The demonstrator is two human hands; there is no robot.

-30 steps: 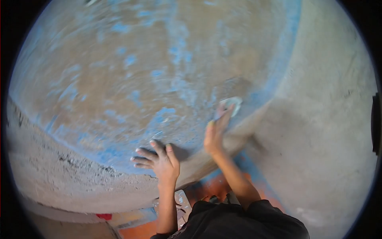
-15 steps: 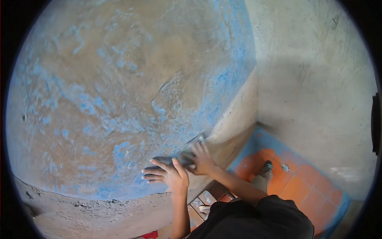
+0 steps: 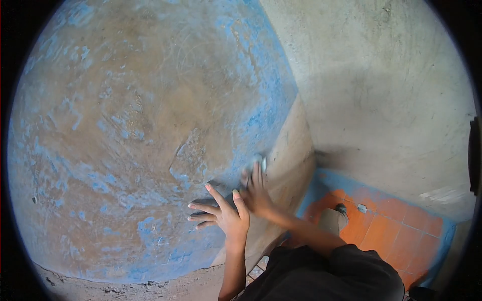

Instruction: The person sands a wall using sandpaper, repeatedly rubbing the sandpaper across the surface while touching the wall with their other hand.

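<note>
Two walls: the patchy wall (image 3: 150, 125), blue over brown, spread from 7 round to 12 o'clock; the pale wall (image 3: 371, 90) stood at 2 o'clock, meeting it along a line between 12 and 2.
Left hand (image 3: 228, 218): near 6 o'clock, over the patchy wall; fingers spread and holding nothing, most pointing to 10 o'clock; whether every fingertip touched was hard to tell.
Right hand (image 3: 257, 195): blurred, just beside the left hand at its 2 o'clock; fingers extended over the pad, their grip impossible to tell.
Pad (image 3: 263, 163): pale, blurred, mostly covered, at the right hand's 12 o'clock, by the patchy wall's blue edge.
Strip (image 3: 288, 150): bare, at 3 o'clock, bordering that edge.
Floor (image 3: 381, 236): orange tiles with blue margins, at 4 o'clock.
Shoe (image 3: 342, 209): on the floor, a whitish scrap (image 3: 362, 208) near its 3 o'clock.
Shirt (image 3: 326, 276): black, at 5 o'clock.
</note>
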